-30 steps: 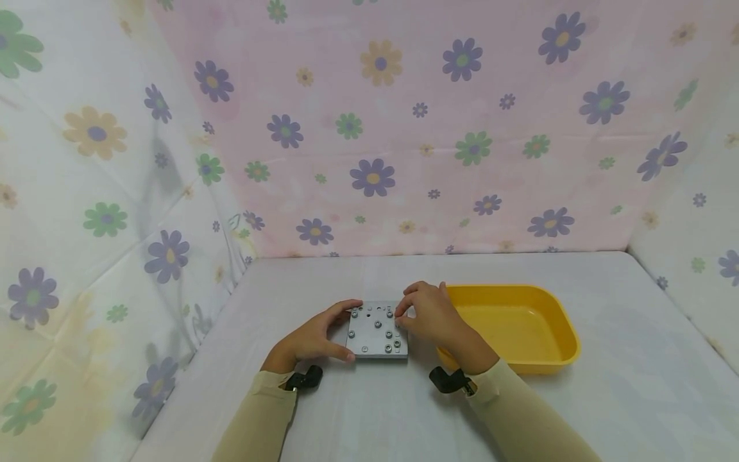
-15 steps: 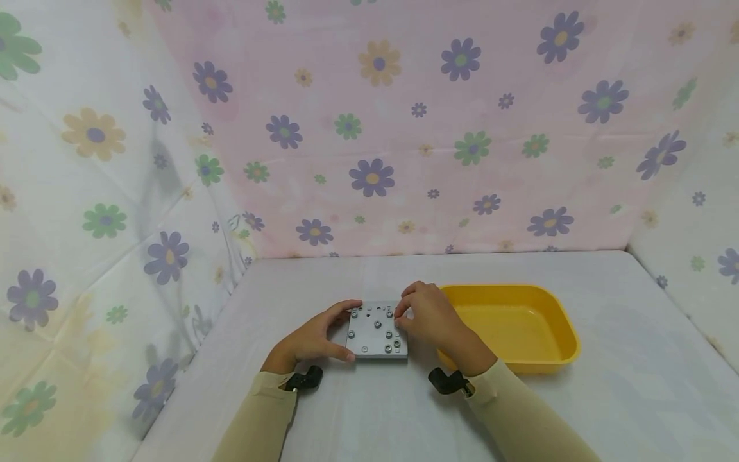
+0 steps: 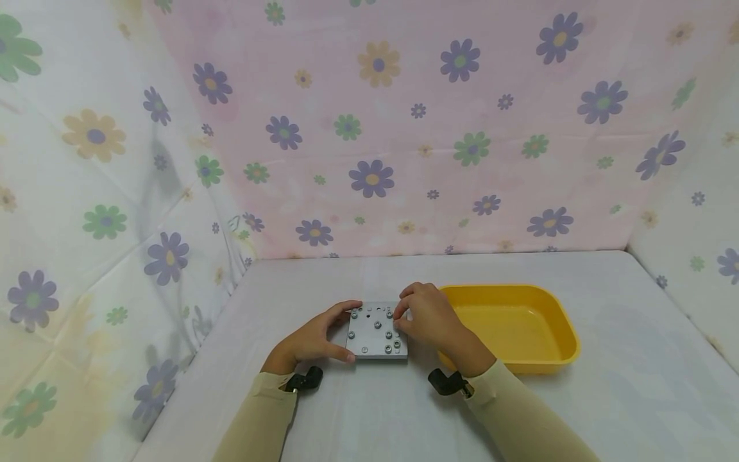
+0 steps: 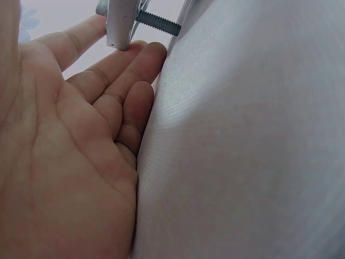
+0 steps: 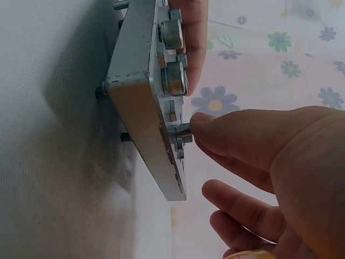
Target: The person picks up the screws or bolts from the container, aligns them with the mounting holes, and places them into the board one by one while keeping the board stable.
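Above the table (image 3: 358, 410), left hand (image 3: 312, 339) grips a plate (image 3: 366, 337), right hand (image 3: 432, 317) pinches a bolt (image 5: 184, 131).

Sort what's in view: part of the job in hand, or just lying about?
In the job:
metal plate, held by the left hand
screw at the plate, pinched by the right hand
bolts in the plate

Apparently just around:
yellow tray, held by neither hand
floral backdrop
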The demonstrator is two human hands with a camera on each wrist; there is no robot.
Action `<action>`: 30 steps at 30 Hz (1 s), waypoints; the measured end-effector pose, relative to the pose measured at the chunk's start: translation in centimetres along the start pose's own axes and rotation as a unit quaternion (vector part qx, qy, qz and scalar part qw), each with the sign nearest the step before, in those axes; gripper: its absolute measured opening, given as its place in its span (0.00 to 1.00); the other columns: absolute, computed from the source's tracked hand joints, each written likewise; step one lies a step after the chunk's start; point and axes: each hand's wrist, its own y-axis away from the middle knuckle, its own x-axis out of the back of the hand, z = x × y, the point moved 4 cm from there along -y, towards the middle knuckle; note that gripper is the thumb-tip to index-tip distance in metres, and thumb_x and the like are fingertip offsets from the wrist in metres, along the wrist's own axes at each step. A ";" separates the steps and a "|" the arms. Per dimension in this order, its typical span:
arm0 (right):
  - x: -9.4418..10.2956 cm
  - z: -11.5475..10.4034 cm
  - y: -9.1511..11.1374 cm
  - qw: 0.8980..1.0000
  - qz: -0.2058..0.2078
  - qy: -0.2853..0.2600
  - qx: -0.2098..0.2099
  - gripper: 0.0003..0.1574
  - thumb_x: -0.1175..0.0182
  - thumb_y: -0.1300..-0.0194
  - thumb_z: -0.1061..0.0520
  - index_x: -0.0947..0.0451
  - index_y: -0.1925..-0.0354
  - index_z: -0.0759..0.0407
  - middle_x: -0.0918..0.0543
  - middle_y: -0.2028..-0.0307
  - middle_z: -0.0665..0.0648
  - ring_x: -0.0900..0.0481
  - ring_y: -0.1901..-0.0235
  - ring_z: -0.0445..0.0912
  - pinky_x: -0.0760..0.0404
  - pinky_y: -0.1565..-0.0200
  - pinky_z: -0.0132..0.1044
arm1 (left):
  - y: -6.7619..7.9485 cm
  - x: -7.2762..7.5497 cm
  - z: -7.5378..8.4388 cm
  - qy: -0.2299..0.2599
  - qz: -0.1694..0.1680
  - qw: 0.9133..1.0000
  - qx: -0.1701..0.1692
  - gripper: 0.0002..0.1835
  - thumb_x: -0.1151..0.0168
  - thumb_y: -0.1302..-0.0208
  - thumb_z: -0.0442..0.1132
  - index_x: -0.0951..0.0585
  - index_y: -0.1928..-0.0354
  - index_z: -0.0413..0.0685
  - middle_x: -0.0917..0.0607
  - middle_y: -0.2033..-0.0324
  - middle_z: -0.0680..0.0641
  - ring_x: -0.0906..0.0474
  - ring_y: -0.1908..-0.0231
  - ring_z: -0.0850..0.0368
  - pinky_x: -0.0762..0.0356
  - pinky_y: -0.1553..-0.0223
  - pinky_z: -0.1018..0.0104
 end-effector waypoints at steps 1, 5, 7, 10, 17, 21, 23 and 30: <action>0.0 0.0 0.0 1.000 0.001 0.002 0.001 0.02 0.24 0.40 0.47 0.09 0.69 0.39 0.17 0.44 0.50 0.26 0.39 0.53 0.30 0.31 0.53 | 0.0 0.0 0.0 0.000 0.000 1.000 -0.001 0.59 0.13 0.59 0.49 0.37 0.23 0.76 0.31 0.26 0.58 0.36 0.26 0.53 0.52 0.23 0.40; 0.0 -0.1 0.0 1.000 0.001 0.002 0.000 0.03 0.24 0.40 0.47 0.09 0.71 0.37 0.17 0.44 0.50 0.26 0.38 0.54 0.30 0.31 0.54 | 0.1 0.0 0.2 0.002 -0.002 1.000 -0.003 0.59 0.13 0.58 0.48 0.37 0.23 0.75 0.31 0.26 0.59 0.36 0.26 0.54 0.52 0.23 0.40; 0.0 -0.1 0.0 1.000 -0.001 -0.001 -0.004 0.04 0.24 0.40 0.47 0.10 0.71 0.37 0.17 0.44 0.50 0.27 0.37 0.54 0.31 0.30 0.54 | 0.1 0.0 0.3 0.002 -0.001 1.000 -0.002 0.59 0.13 0.59 0.49 0.37 0.23 0.74 0.31 0.26 0.59 0.36 0.26 0.54 0.52 0.23 0.41; 0.0 -0.1 0.0 1.000 -0.003 -0.003 -0.007 0.04 0.24 0.40 0.47 0.10 0.70 0.36 0.17 0.44 0.50 0.27 0.37 0.53 0.32 0.30 0.55 | 0.1 0.0 0.3 0.001 0.001 1.000 0.000 0.60 0.13 0.59 0.49 0.37 0.23 0.74 0.31 0.26 0.59 0.36 0.26 0.53 0.52 0.23 0.41; -0.1 -0.1 0.0 1.000 -0.003 -0.001 -0.010 0.03 0.24 0.40 0.47 0.10 0.71 0.37 0.17 0.44 0.50 0.27 0.37 0.53 0.31 0.30 0.55 | 0.2 0.0 0.3 -0.002 0.002 1.000 0.000 0.60 0.13 0.60 0.50 0.37 0.23 0.75 0.31 0.26 0.59 0.36 0.26 0.53 0.52 0.23 0.41; 0.0 -0.1 0.0 1.000 -0.002 -0.001 -0.014 0.04 0.24 0.40 0.46 0.10 0.71 0.37 0.17 0.44 0.49 0.27 0.37 0.53 0.31 0.30 0.54 | 0.1 0.0 0.2 -0.002 0.002 1.000 0.000 0.59 0.13 0.59 0.49 0.37 0.23 0.75 0.31 0.26 0.59 0.36 0.26 0.53 0.52 0.23 0.40; 0.0 -0.1 0.1 1.000 -0.002 -0.003 -0.015 0.04 0.24 0.40 0.46 0.10 0.71 0.37 0.17 0.44 0.49 0.27 0.38 0.52 0.30 0.30 0.54 | 0.1 0.0 0.2 -0.002 0.001 1.000 0.000 0.59 0.13 0.59 0.49 0.37 0.23 0.76 0.31 0.26 0.58 0.36 0.26 0.53 0.52 0.23 0.41; 0.0 0.0 0.2 1.000 -0.002 0.003 -0.008 0.04 0.24 0.40 0.48 0.10 0.72 0.39 0.16 0.44 0.50 0.27 0.39 0.52 0.31 0.30 0.53 | 0.1 0.0 0.1 -0.005 -0.001 1.000 -0.001 0.59 0.13 0.58 0.50 0.37 0.23 0.75 0.31 0.26 0.59 0.36 0.26 0.53 0.51 0.23 0.41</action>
